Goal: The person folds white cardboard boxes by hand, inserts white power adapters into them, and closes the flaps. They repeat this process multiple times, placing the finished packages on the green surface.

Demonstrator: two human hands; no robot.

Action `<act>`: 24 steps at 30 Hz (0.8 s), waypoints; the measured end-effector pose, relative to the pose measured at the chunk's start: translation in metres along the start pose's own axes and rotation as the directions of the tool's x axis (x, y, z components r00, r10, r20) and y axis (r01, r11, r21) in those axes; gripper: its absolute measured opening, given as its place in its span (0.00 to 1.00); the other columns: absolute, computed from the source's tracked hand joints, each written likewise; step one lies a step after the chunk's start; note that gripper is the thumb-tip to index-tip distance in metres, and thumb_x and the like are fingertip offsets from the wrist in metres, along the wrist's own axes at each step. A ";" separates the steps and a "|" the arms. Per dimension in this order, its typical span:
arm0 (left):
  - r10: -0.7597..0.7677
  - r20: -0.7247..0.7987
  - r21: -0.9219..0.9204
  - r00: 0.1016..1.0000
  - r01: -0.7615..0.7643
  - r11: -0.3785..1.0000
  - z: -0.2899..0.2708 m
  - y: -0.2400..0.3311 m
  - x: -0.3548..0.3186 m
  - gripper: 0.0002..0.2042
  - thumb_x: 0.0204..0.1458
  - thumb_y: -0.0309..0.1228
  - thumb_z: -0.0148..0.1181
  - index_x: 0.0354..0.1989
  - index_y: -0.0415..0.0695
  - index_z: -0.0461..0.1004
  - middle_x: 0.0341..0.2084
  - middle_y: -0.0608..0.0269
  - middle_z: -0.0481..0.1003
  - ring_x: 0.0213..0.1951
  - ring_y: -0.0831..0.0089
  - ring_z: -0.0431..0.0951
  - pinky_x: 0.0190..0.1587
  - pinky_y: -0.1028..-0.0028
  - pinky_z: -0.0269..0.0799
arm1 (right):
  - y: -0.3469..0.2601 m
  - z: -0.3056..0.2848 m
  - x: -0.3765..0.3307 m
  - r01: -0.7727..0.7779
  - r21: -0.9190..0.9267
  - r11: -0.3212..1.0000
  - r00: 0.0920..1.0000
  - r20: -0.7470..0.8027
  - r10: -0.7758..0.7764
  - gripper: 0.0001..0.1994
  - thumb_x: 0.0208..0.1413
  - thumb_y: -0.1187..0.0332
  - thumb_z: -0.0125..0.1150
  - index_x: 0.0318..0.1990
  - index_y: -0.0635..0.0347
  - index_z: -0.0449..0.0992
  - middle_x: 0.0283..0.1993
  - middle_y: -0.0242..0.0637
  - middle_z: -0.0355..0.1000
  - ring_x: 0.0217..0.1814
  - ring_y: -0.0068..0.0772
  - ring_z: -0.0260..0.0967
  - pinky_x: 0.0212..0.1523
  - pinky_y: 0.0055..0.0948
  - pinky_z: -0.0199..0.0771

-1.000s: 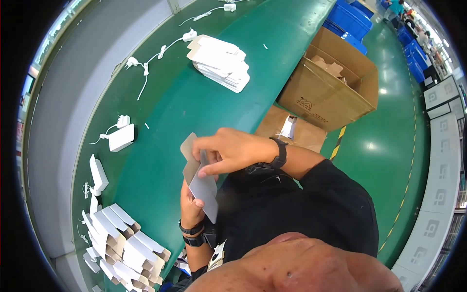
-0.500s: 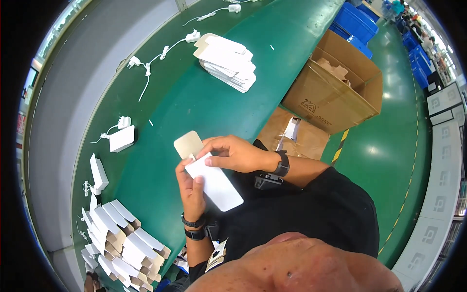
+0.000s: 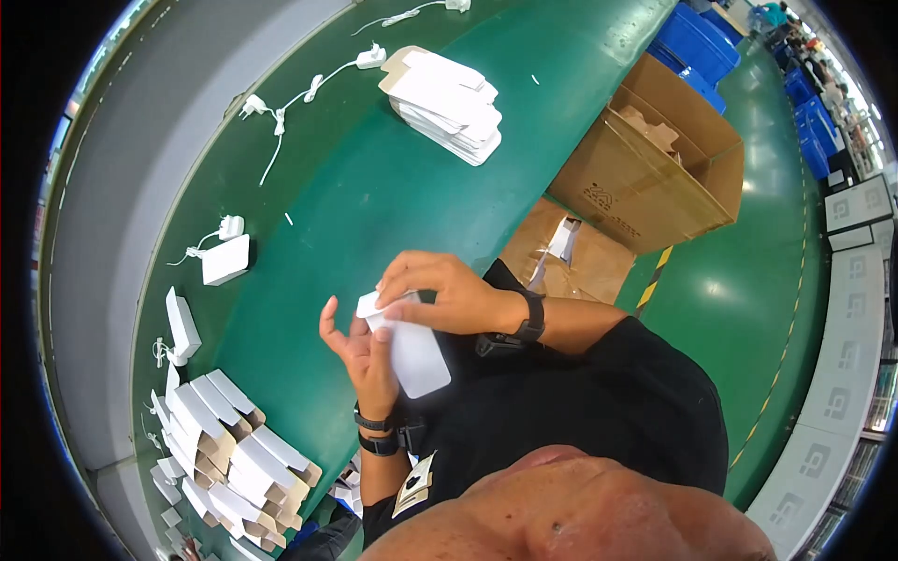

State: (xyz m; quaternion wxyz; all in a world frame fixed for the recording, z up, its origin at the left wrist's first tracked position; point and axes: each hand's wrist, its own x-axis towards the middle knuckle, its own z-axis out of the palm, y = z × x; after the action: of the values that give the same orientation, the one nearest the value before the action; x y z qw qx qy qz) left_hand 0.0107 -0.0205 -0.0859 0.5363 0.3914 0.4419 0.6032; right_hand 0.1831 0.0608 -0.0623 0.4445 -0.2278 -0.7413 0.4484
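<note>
Between my hands, above the near edge of the bench, is a small white carton, its long plain face turned up. My left hand holds its left edge with the thumb on the face, the index finger standing out to the side. From the right, my right hand closes over the upper end, thumb and fingers pressing the folded flap. A stack of flat white cartons lies farther up the bench. To the lower left stand several erected cartons with open ends and tan insides.
White chargers with tied cables line the green bench's far side. A white carton stands nearer, beside another charger. To the right is a large open cardboard box, with blue bins behind it.
The carton's end flap, earlier sticking out with its tan inside showing, is now folded over at the upper end. My left index finger has lifted away from the carton.
</note>
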 end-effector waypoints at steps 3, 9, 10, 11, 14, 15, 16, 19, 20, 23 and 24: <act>0.173 0.078 0.127 0.982 -0.182 0.975 0.002 -0.007 -0.004 0.37 0.59 0.19 0.55 0.70 0.49 0.38 0.61 0.38 0.63 0.58 0.60 0.69 0.61 0.64 0.64 | 0.013 -0.003 -0.003 -0.131 0.180 0.975 0.991 0.014 0.131 0.06 0.54 0.73 0.69 0.39 0.61 0.82 0.46 0.38 0.75 0.50 0.34 0.74 0.51 0.32 0.75; 0.227 0.117 0.201 0.967 -0.247 0.948 0.003 -0.011 0.000 0.39 0.57 0.15 0.55 0.70 0.49 0.36 0.60 0.37 0.63 0.59 0.57 0.70 0.62 0.63 0.64 | 0.012 -0.013 -0.001 -0.252 0.289 0.924 0.966 0.015 0.259 0.06 0.55 0.73 0.68 0.40 0.63 0.81 0.46 0.37 0.75 0.50 0.28 0.73 0.52 0.28 0.74; 0.243 0.134 0.203 0.961 -0.267 0.942 0.003 -0.013 0.001 0.39 0.57 0.15 0.55 0.71 0.48 0.37 0.60 0.37 0.64 0.59 0.57 0.70 0.62 0.63 0.64 | 0.012 -0.016 0.000 -0.255 0.277 0.926 0.966 0.037 0.255 0.06 0.56 0.74 0.67 0.40 0.63 0.81 0.46 0.37 0.75 0.50 0.28 0.73 0.51 0.28 0.74; 0.260 0.151 0.204 0.954 -0.288 0.936 0.003 -0.013 0.001 0.38 0.57 0.15 0.54 0.71 0.47 0.37 0.60 0.37 0.64 0.59 0.57 0.70 0.62 0.63 0.64 | 0.013 -0.019 0.001 -0.257 0.265 0.930 0.966 0.059 0.250 0.06 0.56 0.74 0.67 0.41 0.63 0.81 0.46 0.37 0.75 0.51 0.28 0.73 0.51 0.27 0.75; 0.157 0.132 0.190 0.979 -0.181 0.965 0.002 -0.013 0.000 0.37 0.58 0.15 0.54 0.71 0.45 0.39 0.60 0.39 0.64 0.59 0.58 0.70 0.62 0.63 0.64 | 0.017 -0.025 0.002 -0.335 0.280 0.899 0.942 0.114 0.316 0.07 0.56 0.74 0.66 0.42 0.63 0.81 0.46 0.38 0.75 0.51 0.28 0.73 0.51 0.27 0.75; 0.122 0.110 0.173 0.986 -0.140 0.975 0.003 -0.015 0.001 0.36 0.58 0.15 0.53 0.71 0.43 0.41 0.60 0.40 0.64 0.59 0.58 0.70 0.62 0.63 0.64 | 0.020 -0.029 0.005 -0.370 0.275 0.888 0.928 0.159 0.337 0.07 0.56 0.74 0.66 0.42 0.63 0.81 0.46 0.38 0.75 0.51 0.28 0.73 0.51 0.27 0.75; 0.137 0.087 0.169 0.987 -0.150 0.974 0.005 -0.014 0.003 0.36 0.58 0.15 0.53 0.71 0.43 0.41 0.60 0.40 0.64 0.59 0.58 0.70 0.62 0.63 0.64 | 0.021 -0.030 0.007 -0.369 0.267 0.890 0.927 0.183 0.329 0.07 0.56 0.74 0.66 0.42 0.63 0.81 0.46 0.38 0.75 0.51 0.28 0.73 0.51 0.27 0.75; -0.016 0.150 0.179 0.989 -0.012 0.984 0.016 -0.006 0.012 0.33 0.58 0.17 0.54 0.70 0.39 0.47 0.60 0.43 0.65 0.60 0.61 0.69 0.62 0.64 0.63 | 0.025 -0.036 0.005 -0.457 0.220 0.862 0.888 0.158 0.431 0.08 0.56 0.74 0.66 0.43 0.64 0.80 0.46 0.37 0.74 0.51 0.28 0.73 0.51 0.27 0.75; -0.013 0.142 0.178 0.990 -0.012 0.984 0.015 -0.006 0.013 0.33 0.58 0.17 0.54 0.70 0.39 0.47 0.60 0.43 0.65 0.60 0.61 0.69 0.62 0.64 0.63 | 0.028 -0.037 0.004 -0.459 0.219 0.861 0.887 0.167 0.430 0.08 0.56 0.74 0.66 0.43 0.64 0.80 0.46 0.37 0.74 0.51 0.28 0.73 0.51 0.27 0.75; -0.073 0.158 0.228 0.985 0.035 0.973 0.013 -0.006 0.019 0.29 0.59 0.18 0.54 0.68 0.39 0.52 0.58 0.47 0.66 0.60 0.64 0.69 0.62 0.66 0.63 | 0.036 -0.038 0.003 -0.474 0.301 0.827 0.878 0.229 0.420 0.10 0.55 0.75 0.67 0.45 0.65 0.80 0.48 0.39 0.75 0.51 0.32 0.74 0.53 0.30 0.75; -0.074 0.147 0.233 0.986 0.038 0.972 0.012 -0.005 0.023 0.29 0.59 0.18 0.54 0.68 0.39 0.52 0.58 0.47 0.66 0.60 0.64 0.69 0.62 0.66 0.63 | 0.035 -0.040 0.003 -0.476 0.306 0.825 0.877 0.238 0.417 0.10 0.55 0.75 0.67 0.45 0.65 0.80 0.48 0.39 0.75 0.51 0.32 0.74 0.53 0.30 0.75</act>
State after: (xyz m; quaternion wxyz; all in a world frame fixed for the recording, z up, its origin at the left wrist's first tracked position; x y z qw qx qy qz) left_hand 0.0209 0.0038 -0.0873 0.5370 0.4838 0.4765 0.5005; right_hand 0.2138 0.0983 -0.0833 0.2994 -0.2743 -0.6067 0.6834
